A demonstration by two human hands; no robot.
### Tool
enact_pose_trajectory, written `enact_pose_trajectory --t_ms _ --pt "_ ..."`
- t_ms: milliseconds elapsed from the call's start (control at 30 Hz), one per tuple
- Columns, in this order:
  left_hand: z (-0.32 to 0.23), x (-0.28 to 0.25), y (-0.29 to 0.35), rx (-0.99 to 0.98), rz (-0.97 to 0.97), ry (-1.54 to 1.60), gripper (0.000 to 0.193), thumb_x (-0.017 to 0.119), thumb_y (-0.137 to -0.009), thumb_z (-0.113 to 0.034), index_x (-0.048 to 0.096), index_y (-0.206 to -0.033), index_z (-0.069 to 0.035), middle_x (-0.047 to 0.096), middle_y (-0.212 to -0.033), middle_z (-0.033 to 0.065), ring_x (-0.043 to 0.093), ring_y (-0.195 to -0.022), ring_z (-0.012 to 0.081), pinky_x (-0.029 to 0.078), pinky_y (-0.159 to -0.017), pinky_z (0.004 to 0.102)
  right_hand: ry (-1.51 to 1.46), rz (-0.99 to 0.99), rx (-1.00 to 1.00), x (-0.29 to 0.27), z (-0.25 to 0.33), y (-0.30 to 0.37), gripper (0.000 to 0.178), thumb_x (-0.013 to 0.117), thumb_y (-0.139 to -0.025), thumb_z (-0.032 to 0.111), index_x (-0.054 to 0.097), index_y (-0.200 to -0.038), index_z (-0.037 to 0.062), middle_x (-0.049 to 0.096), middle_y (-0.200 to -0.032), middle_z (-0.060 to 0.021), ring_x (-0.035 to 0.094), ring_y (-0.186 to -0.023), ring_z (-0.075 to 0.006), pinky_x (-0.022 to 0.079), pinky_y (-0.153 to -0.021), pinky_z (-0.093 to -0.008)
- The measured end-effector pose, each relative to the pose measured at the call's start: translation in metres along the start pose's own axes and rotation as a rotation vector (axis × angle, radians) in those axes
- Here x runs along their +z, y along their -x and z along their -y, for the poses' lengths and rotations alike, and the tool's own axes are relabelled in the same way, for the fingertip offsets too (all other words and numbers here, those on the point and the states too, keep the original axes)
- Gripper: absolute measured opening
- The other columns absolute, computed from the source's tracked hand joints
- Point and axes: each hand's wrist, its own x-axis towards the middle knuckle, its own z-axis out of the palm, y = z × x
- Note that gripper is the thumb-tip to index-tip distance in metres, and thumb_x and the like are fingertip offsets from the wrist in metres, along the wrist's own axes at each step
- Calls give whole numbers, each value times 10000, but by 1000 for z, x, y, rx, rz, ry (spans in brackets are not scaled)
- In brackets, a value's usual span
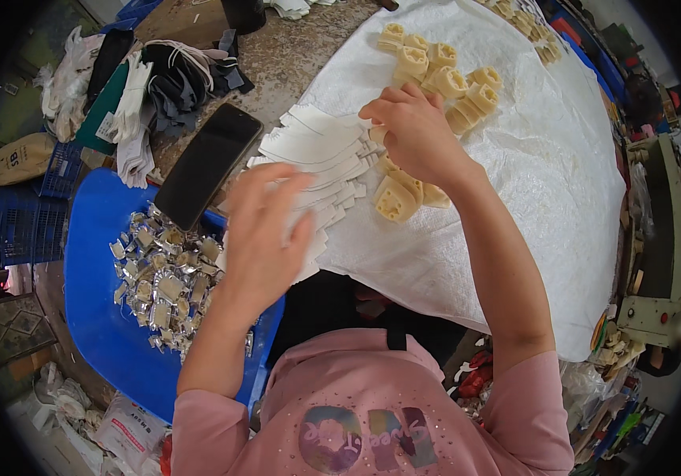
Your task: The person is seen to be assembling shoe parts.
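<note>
My left hand (265, 230), slightly blurred, hovers with fingers apart over fanned rows of thin white curved pieces (313, 147). Nothing shows between its fingers. Across from it, my right hand (416, 131) reaches in among cream-coloured moulded pieces with holes in them. Its fingers are curled, and a small cream-coloured piece (378, 134) shows at the fingertips, partly hidden. Beyond this hand lies a cluster of cream-coloured pieces (445, 82). Nearer to me, below the wrist, are several more cream-coloured pieces (396, 198).
White sheeting (547, 190) covers the work surface. A black phone (209, 163) lies left of the white pieces, beside a blue tub (98, 301) of shiny metal parts (167, 278). Dark fabric scraps (178, 87) and white gloves (130, 119) lie at the far left. More cream pieces (527, 28) line the far edge.
</note>
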Motion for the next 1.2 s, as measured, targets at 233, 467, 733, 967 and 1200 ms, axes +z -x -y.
enact_pose_trajectory --t_ms 233,467,733,967,1200 --pt "0 38 -20 144 210 14 406 636 -726 -28 523 -1114 18 511 -1169 197 472 -1125 343 383 -963 420 275 -46 -257 14 2 -9 181 571 -735 53 678 -864 121 583 -884 -7 486 -935 -202 323 -848 -403" --pt "1 45 -12 135 262 -92 446 607 -759 -41 470 -1172 53 474 -1257 214 446 -1175 341 362 -997 412 310 -139 -261 11 12 -13 145 575 -737 78 673 -836 117 596 -858 -1 491 -949 -190 320 -877 -406" --pt "4 47 -11 156 253 -146 433 630 -751 -69 487 -1140 53 442 -1310 216 428 -1211 333 364 -1006 404 377 -167 -312 8 17 -19 106 600 -714 116 679 -784 122 599 -795 4 510 -924 -177 356 -843 -364" --pt "6 44 -11 165 265 -116 394 635 -751 -76 511 -1108 34 460 -1296 203 438 -1202 327 368 -1001 403 425 -109 -338 5 13 -23 106 622 -693 100 674 -784 119 604 -782 16 523 -913 -181 372 -806 -351" --pt "8 43 -10 131 270 -108 410 650 -728 -56 524 -1115 -2 469 -1307 144 421 -1225 305 362 -1011 400 242 51 -253 -1 16 -17 285 594 -636 -53 654 -882 79 584 -886 2 502 -937 -198 362 -819 -340"
